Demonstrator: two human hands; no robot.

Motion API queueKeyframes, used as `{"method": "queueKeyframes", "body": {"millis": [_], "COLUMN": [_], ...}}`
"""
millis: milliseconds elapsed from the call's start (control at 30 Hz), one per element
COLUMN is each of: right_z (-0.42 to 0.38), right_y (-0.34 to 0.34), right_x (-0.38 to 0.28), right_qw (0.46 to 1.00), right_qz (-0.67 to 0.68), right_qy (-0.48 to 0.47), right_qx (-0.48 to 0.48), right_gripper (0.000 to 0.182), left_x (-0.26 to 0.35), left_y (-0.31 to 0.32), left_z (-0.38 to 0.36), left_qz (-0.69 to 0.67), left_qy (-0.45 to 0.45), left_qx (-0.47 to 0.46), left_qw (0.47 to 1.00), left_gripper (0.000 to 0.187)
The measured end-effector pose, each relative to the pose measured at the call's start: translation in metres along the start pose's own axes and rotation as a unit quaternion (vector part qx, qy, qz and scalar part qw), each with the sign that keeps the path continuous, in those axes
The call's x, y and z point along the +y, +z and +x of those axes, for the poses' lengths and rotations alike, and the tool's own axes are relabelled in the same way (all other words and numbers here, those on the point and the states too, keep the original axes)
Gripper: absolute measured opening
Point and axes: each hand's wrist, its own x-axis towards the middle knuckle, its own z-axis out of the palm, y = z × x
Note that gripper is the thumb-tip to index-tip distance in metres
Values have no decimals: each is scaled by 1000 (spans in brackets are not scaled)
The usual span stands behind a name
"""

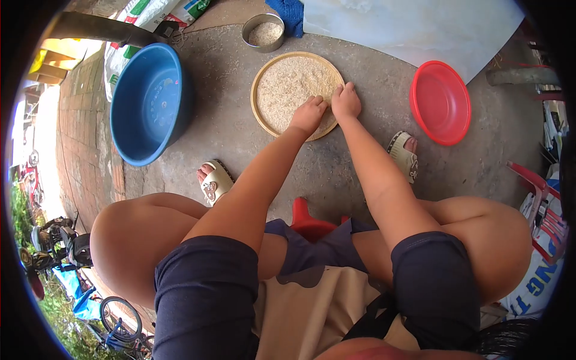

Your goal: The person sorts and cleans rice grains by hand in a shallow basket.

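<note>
Bamboo-coloured and round, a shallow tray point(262, 81) lies flat on the grey concrete floor point(336, 168) in front of the seated person, spread with pale husked grain point(288, 84). Both hands rest on the near rim of the tray, side by side and almost touching. The left hand point(309, 114) lies palm down on the grain, its fingers point(319, 103) loosely curled with nothing gripped between them. The right hand point(345, 101) sits just beside it at the tray's near right rim, fingers point(336, 91) bent down into the grain; whether they pinch any grains I cannot tell.

Beyond the tray, a small metal tin point(264, 33) holds more of the same grain, with a blue cloth point(289, 13) just beside it. A large blue basin point(150, 102) leans tilted on the floor, well apart to the left of the tray, and a red plastic bowl point(440, 102) stands to the right. 2 sandalled feet point(213, 180) are planted on the concrete either side of the forearms, nearer the person than the tray. A red stool point(306, 222) shows between the knees.
</note>
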Motion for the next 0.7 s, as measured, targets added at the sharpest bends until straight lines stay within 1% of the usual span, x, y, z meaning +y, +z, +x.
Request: {"method": "queueKeyframes", "body": {"millis": [67, 100, 133, 167, 200, 233, 267, 300, 333, 367, 400, 433, 467, 500, 533, 567, 600, 667, 700], "right_z": [-6, -10, -14, -15, -12, -10, -9, -4, 1, 8, 12, 11, 10, 5, 6, 10, 10, 8, 8], "right_y": [3, 5, 6, 6, 1, -1, -1, 4, 10, 17, 30, 38, 46, 52, 64, 73, 73, 76, 75], "right_x": [-3, -6, -9, -11, -17, -23, -29, -35, -40, -49, -57, -65, -73, -83, -86, -84, -86, -85, -82], "right_qw": [1000, 991, 968, 968, 954, 938, 937, 953, 960, 959, 979, 948, 949, 845, 689, 628, 627, 649, 662], "right_qz": [5, 11, 16, 18, 18, 18, 21, 65, 108, 108, 188, 257, 255, 440, 598, 656, 654, 639, 618], "right_qy": [4, -45, -93, -95, -145, -195, -197, -212, -226, -232, -75, 89, 84, 175, 258, 224, 224, 241, 242], "right_qx": [16, 126, 233, 232, 260, 288, 288, 207, 124, 124, -22, -165, -165, -249, -318, -354, -359, -335, -347], "right_gripper": [27, 26, 24, 24, 24, 24, 24, 26, 28, 28, 31, 35, 35, 38, 42, 41, 41, 36, 32], "left_x": [-7, -11, -14, -17, -17, -17, -18, -17, -19, -21, -22, -22, -22, -21, -24, -27, -29, -35, -33], "left_y": [-5, -7, -8, -9, -13, -17, -21, -28, -34, -40, -44, -49, -54, -58, -57, -56, -56, -55, -61], "left_z": [-4, -6, -8, -10, -12, -14, -14, -13, -12, -8, -6, -3, 1, 4, 7, 9, 10, 6, 2], "left_qz": [1, -2, 1, -28, -56, -54, -88, -122, -121, -128, -136, -159, -159, -149, -138, -127, -124, -118, -88], "left_qy": [3, 4, 3, -30, -62, -63, -101, -138, -139, -143, -149, -160, -161, -157, -153, -156, -160, -162, -183], "left_qx": [-2, -3, -3, 35, 74, 76, 119, 162, 166, 191, 215, 214, 219, 222, 226, 248, 249, 194, 114], "left_qw": [1000, 1000, 1000, 999, 994, 994, 984, 969, 969, 962, 956, 951, 949, 951, 952, 948, 947, 960, 972], "left_gripper": [17, 15, 15, 13, 11, 11, 10, 9, 9, 9, 9, 12, 12, 13, 15, 16, 16, 19, 24]}}
